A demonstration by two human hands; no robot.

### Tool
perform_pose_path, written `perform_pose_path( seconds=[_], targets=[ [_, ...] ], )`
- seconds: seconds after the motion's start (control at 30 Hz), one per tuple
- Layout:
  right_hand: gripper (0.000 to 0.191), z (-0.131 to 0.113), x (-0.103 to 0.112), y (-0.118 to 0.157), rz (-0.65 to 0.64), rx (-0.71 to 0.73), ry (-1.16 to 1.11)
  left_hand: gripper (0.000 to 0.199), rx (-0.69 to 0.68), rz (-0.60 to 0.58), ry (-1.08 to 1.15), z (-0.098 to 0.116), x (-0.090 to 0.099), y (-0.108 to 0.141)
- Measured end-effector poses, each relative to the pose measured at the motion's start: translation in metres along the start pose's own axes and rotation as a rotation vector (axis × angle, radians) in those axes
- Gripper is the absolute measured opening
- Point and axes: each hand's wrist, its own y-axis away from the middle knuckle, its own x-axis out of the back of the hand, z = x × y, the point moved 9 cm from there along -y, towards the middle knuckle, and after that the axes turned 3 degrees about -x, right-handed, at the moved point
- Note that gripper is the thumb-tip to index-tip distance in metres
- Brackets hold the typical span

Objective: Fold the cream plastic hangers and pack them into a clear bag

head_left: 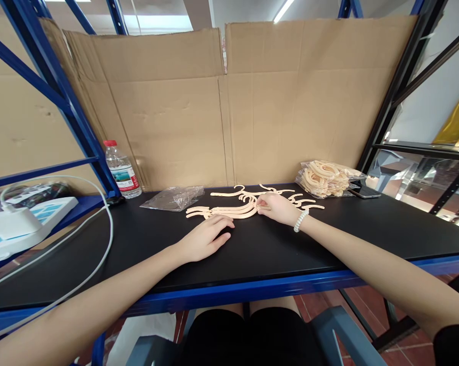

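Note:
Several cream-coloured hangers (237, 209) lie close together on the black tabletop, with more reaching to the right behind my right hand. My left hand (206, 237) rests palm down at their near left edge, its fingers apart and nothing in it. My right hand (277, 207), with a beaded bracelet on the wrist, has its fingers pinched together at the hooks of the hangers. The fingertips hide part of what they hold. Behind the pile lies another hanger (224, 194). A clear bag packed with hangers (324, 178) sits at the back right.
An empty clear plastic bag (174, 198) lies behind my left hand. A water bottle (123, 173) stands at the back left. A phone (366, 192) lies beside the full bag. White cables (109, 234) loop over the table's left end, near a power strip (27, 226). Cardboard (168, 117) walls the back.

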Motion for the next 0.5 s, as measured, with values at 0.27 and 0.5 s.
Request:
perform_pose_path(
  seconds=[0.27, 0.5],
  targets=[
    [0.009, -0.004, 0.002, 0.001, 0.003, 0.036, -0.013, 0.021, -0.027, 0.016, 0.018, 0.002, 0.003, -0.001],
    [0.01, 0.011, 0.024, -0.004, 0.112, 0.025, -0.11, 0.019, -0.031, 0.025, 0.019, 0.004, 0.005, -0.002]
  ],
)
